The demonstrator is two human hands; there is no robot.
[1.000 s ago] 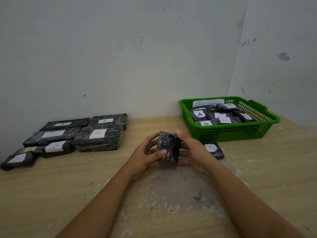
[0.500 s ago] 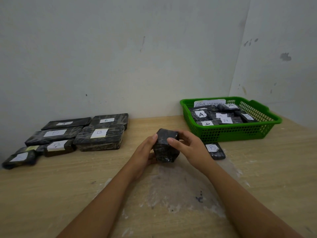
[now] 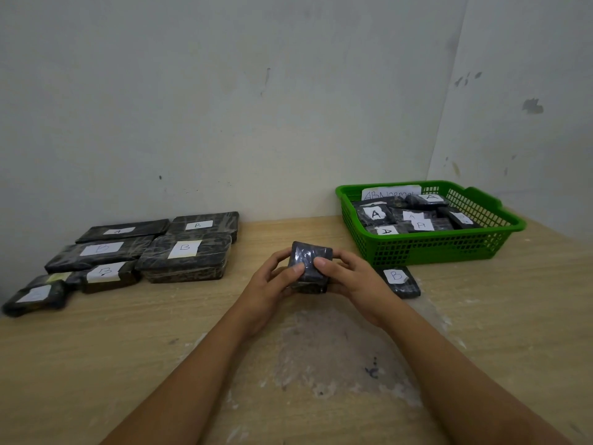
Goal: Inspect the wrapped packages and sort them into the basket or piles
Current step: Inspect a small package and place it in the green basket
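Note:
A small black wrapped package (image 3: pixel 308 261) is held over the middle of the wooden table (image 3: pixel 96 348), with no label showing on the face towards me. My left hand (image 3: pixel 269 284) grips its left side and my right hand (image 3: pixel 349 277) grips its right side, both thumbs pressed on its front. A green plastic basket (image 3: pixel 433 245) at the back right holds several black packages labelled A and a paper sign. Just right of my right hand lies a small package labelled B (image 3: pixel 399 281). At the back left lies a pile of black packages (image 3: pixel 184 258), most labelled B.
White walls meet in a corner behind the basket. A worn, pale patch (image 3: pixel 327 354) marks the table between my forearms. The left pile reaches the table's left edge, where a small labelled package (image 3: pixel 35 297) lies.
Both hands have turned the small package, from standing on edge to a broad dark face up and towards me. Both thumbs now press on its front. Nothing else moved.

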